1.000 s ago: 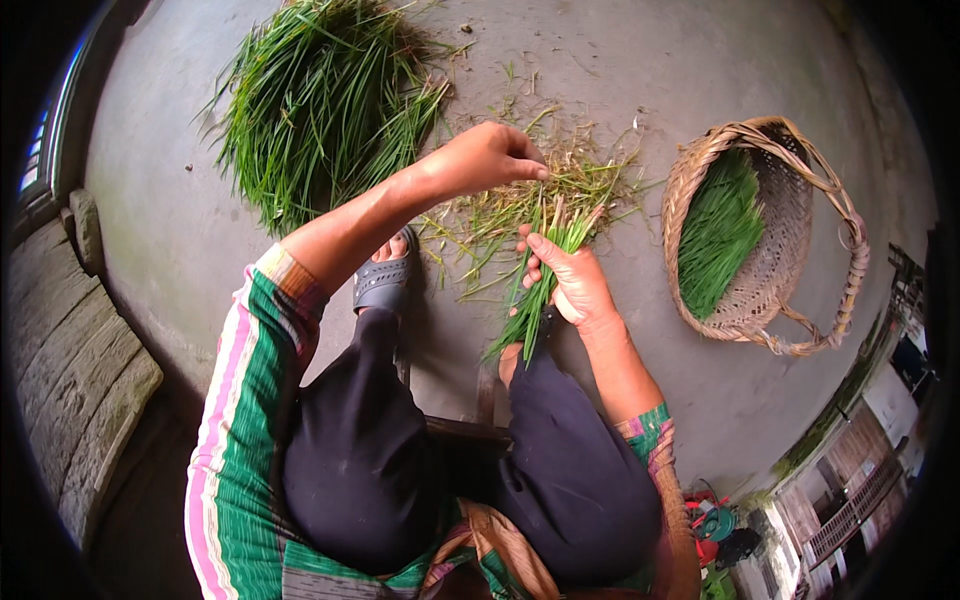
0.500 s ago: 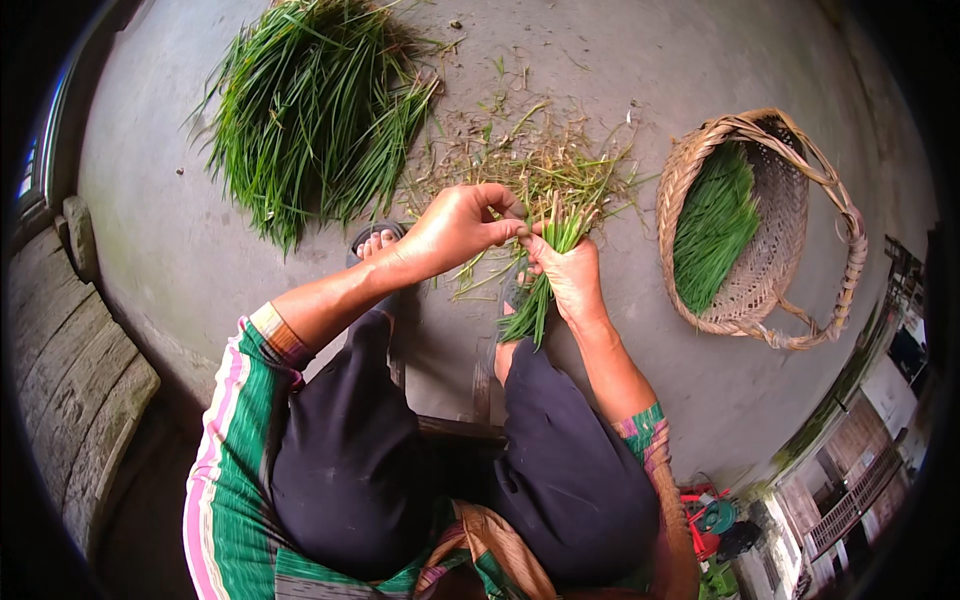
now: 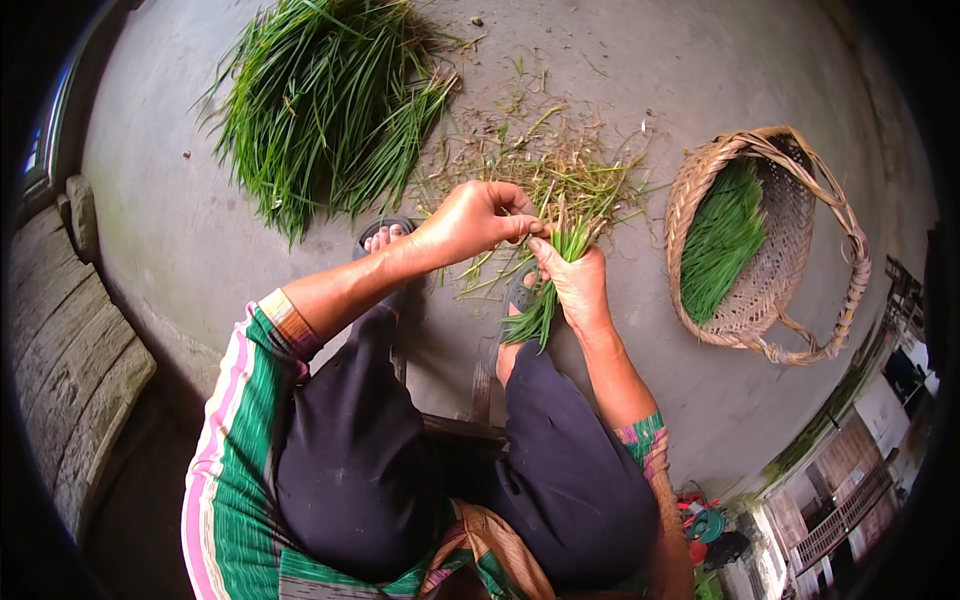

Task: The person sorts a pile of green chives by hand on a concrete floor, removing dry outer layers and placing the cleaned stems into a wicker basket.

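My right hand (image 3: pixel 580 282) is closed round a small bunch of chives (image 3: pixel 542 318). The pale cut ends point up and away from me, while the green leaves hang toward my right foot. Thumb and forefinger of my left hand (image 3: pixel 478 222) are pinched together right beside those pale stem ends; whatever is between the fingertips is too small to make out. Beyond both hands, torn stems and yellowed leaf scraps (image 3: pixel 560 165) lie scattered on the floor. A large heap of long green chives (image 3: pixel 320 110) rests at the far left.
On the right, a woven basket (image 3: pixel 790 240) with a looped handle lies tilted, a layer of chives (image 3: pixel 722 245) inside it. Weathered wooden planks (image 3: pixel 65 350) stand along the left edge. The concrete floor (image 3: pixel 620 60) spreads around. Red and green items (image 3: pixel 705 525) sit at lower right.
The whole view has shifted slightly, so the heap and basket appear a little further right. Both hands stay at the bunch, with the left fingertips still pinched by the stem ends.
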`<state>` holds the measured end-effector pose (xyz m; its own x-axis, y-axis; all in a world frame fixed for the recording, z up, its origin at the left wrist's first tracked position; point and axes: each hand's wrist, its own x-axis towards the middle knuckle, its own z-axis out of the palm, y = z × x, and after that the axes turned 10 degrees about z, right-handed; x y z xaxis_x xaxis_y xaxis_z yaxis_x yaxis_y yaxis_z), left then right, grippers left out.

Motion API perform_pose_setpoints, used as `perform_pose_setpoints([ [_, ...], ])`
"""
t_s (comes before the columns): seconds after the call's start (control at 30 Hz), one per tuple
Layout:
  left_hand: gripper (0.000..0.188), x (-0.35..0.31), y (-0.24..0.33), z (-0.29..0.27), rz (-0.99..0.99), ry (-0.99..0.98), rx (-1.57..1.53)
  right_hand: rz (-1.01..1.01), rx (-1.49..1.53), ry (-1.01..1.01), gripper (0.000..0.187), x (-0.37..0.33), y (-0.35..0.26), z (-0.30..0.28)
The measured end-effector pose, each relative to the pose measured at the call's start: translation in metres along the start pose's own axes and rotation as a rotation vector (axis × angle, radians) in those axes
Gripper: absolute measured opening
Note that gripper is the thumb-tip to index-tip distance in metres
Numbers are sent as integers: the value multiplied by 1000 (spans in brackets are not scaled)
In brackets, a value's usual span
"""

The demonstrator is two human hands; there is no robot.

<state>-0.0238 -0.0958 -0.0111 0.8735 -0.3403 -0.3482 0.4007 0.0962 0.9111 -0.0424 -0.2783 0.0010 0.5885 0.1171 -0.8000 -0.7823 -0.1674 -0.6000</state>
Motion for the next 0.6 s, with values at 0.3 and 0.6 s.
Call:
perform_pose_setpoints([
  [0.3, 14, 5, -16, -4, 10, -82, -145, 21, -20, -32, 20, 0, 7, -4],
  [0.6, 8, 9, -26, -20, -65, 208, -151, 107, 148, -71, 22, 3, 8, -11],
])
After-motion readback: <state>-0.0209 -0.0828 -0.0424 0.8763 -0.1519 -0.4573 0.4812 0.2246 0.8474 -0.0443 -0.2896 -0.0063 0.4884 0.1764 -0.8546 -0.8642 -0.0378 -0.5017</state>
